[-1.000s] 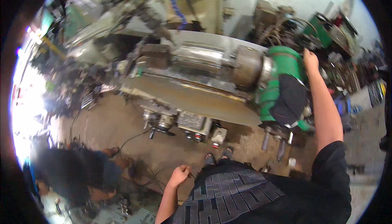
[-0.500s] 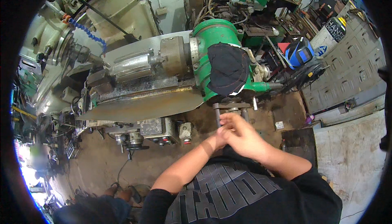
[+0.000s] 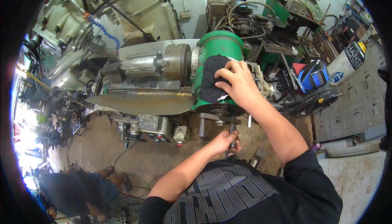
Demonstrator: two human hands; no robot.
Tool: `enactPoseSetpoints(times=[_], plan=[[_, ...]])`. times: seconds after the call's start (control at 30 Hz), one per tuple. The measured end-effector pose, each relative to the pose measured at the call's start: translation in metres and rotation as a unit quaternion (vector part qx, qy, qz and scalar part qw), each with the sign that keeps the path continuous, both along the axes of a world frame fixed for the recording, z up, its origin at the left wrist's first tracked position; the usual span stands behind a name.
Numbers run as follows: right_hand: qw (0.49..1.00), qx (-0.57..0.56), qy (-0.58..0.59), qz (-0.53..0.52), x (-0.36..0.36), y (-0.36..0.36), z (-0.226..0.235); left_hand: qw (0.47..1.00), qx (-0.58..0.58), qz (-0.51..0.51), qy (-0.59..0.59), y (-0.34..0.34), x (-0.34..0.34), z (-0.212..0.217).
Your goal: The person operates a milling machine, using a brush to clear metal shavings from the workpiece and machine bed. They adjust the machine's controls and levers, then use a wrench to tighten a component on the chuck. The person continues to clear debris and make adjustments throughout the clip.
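Observation:
My left hand is wrapped round an upright handle at the right end of a crank arm. The crank sits on the near face of a green dividing head. A second handle stands at the crank's left end. On top of the green housing lies a crumpled black cloth. My right hand is over the cloth's right part, fingers bent and closed on it; the fingertips meet the fabric. Left of the housing, a chuck holds a grooved metal cylinder.
A bent metal sheet juts out below the cylinder. Farther left is a milling machine with a blue segmented coolant hose. A control box sits below. To the right are a blue welding helmet, a gas cylinder and grey drawers. Another person is at lower left.
My hands were together in front of the crank. Now they are apart: the left holds the crank handle, the right is on the cloth. The crank has turned and the view has shifted.

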State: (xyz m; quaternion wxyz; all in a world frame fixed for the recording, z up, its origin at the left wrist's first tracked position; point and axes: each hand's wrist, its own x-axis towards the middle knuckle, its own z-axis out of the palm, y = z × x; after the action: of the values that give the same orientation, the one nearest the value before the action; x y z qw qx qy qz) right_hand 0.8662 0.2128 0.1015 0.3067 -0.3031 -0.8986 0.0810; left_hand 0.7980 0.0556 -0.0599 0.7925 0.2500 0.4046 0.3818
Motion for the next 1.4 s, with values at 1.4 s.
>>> enactPoseSetpoints(times=[1.4], plan=[[0.404, -0.836, 0.341, 0.151, -0.014, -0.118, -0.109, 0.88, 0.22, 0.112, 0.406, 0.0, 0.022, -0.013]])
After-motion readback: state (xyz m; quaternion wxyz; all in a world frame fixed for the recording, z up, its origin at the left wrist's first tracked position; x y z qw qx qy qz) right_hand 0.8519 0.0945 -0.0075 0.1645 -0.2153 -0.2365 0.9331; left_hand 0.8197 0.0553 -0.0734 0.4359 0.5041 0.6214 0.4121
